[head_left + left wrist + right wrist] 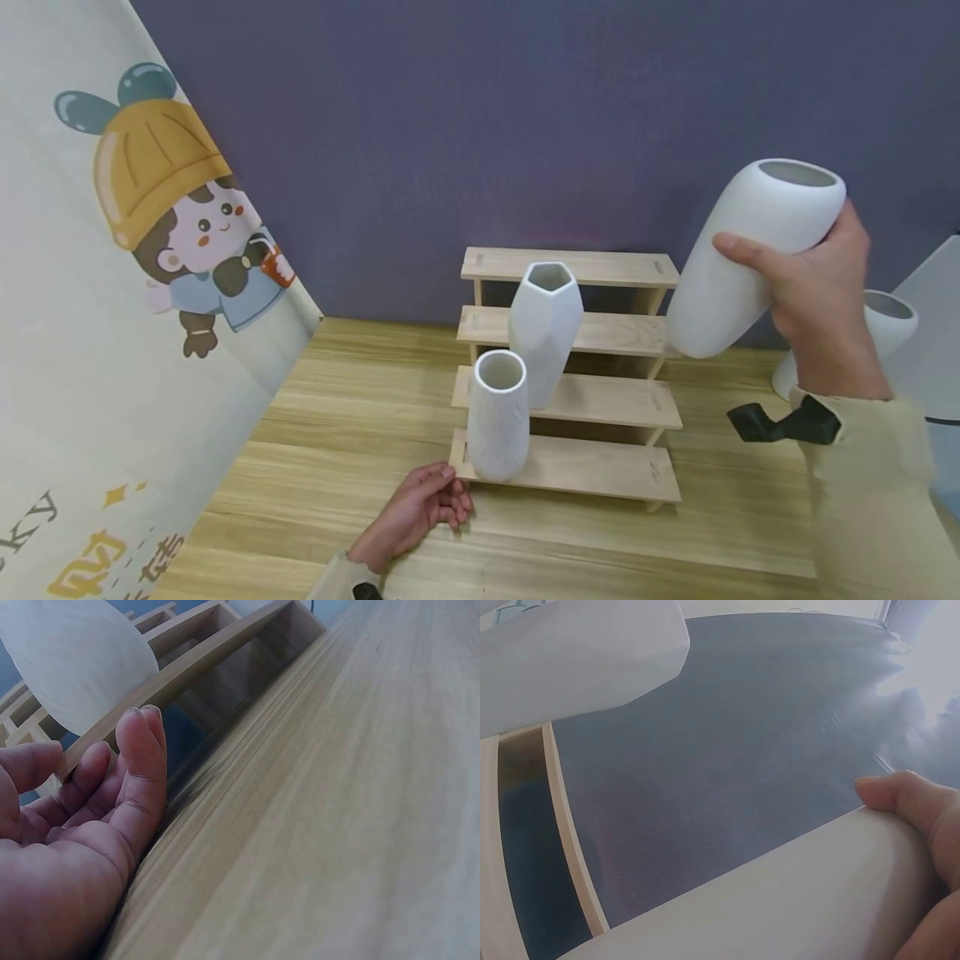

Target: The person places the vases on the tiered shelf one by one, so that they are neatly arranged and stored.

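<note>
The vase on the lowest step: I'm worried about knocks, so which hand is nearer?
Left. The left hand pinches the left corner of the lowest step, beside that vase; the right hand is higher, off to the right, gripping another vase.

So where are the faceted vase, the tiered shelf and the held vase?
Faceted vase [549, 333]: head view, middle of its body.
Tiered shelf [592, 467]: head view, bare lowest board.
Held vase [718, 296]: head view, lower body.

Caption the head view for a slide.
Right hand holds a tilted, rounded white vase near a pale wooden stepped rack.
</note>
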`<state>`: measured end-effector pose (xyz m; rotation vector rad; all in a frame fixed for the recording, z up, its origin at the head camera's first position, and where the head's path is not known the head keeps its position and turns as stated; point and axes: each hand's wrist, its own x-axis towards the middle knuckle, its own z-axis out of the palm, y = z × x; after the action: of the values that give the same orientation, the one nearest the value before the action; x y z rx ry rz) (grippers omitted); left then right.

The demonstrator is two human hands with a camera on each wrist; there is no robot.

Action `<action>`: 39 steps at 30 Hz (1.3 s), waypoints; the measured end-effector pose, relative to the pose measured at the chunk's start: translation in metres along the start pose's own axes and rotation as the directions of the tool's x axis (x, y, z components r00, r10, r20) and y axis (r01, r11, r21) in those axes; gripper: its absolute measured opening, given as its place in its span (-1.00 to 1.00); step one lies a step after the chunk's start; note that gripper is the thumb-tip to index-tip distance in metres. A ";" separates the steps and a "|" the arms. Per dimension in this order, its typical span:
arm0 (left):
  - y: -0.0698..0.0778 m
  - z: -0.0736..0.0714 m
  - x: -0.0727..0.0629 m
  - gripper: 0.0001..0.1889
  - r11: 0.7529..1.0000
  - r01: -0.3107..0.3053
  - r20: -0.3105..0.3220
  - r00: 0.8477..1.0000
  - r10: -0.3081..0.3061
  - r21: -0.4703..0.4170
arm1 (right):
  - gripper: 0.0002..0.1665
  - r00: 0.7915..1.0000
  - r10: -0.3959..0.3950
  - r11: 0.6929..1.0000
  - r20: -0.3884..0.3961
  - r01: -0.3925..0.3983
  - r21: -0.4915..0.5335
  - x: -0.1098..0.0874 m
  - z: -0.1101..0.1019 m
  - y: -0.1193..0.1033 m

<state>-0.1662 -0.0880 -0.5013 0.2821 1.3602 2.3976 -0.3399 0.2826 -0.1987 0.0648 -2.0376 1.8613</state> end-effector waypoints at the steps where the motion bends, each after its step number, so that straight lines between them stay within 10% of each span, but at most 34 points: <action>1: 0.000 0.000 0.000 -0.69 1.000 0.000 0.001 1.000 0.000 0.001 | -0.05 1.000 -0.001 1.000 0.001 0.001 -0.010 0.000 0.001 0.000; 9: 0.000 0.001 0.001 -0.68 1.000 -0.001 0.001 1.000 0.001 0.004 | -0.07 0.999 -0.033 0.998 0.009 0.033 0.046 -0.001 0.007 -0.002; 24: 0.004 -0.015 -0.041 -0.68 0.998 0.050 0.069 0.996 -0.052 0.023 | -0.07 0.998 -0.046 0.998 -0.030 0.047 0.044 -0.064 0.020 -0.013; 39: 0.001 0.002 -0.002 -0.69 1.000 0.019 -0.003 1.000 -0.019 -0.003 | -0.08 0.994 -0.066 0.998 0.091 0.068 -0.010 -0.006 0.042 -0.009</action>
<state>-0.1639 -0.0884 -0.4993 0.2641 1.3546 2.3849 -0.3421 0.2399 -0.1944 0.2150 -2.0810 1.8346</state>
